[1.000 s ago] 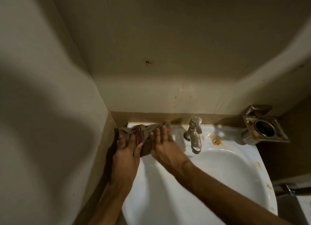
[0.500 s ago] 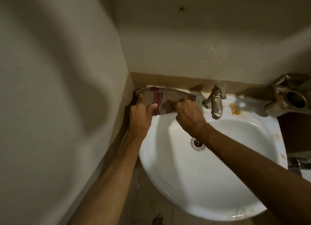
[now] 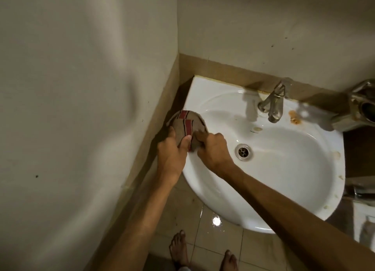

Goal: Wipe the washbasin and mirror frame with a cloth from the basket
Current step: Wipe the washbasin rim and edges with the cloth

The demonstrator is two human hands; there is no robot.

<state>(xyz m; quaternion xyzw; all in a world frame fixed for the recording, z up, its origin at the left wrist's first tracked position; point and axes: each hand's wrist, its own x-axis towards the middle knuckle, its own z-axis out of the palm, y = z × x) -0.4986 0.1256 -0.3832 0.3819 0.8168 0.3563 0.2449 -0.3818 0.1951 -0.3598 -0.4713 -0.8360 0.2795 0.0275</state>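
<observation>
A brown cloth [image 3: 187, 123] with red and black stripes lies bunched over the left rim of the white washbasin [image 3: 284, 169], close to the side wall. My left hand [image 3: 172, 155] grips its near left part, thumb on top. My right hand [image 3: 214, 151] holds the cloth's right part with fingers curled, just inside the bowl. The drain [image 3: 243, 152] sits to the right of my right hand. No mirror or basket is in view.
A metal tap [image 3: 274, 105] stands at the basin's back edge, with orange stains [image 3: 294, 117] beside it. A metal holder [image 3: 361, 110] is fixed at the far right. The left wall [image 3: 81, 108] is very near the basin. Below are wet floor tiles [image 3: 215, 222] and bare feet [image 3: 178, 248].
Both hands have drawn the cloth from the basin's back left corner forward along the left rim. The view has tilted down, showing the floor and feet.
</observation>
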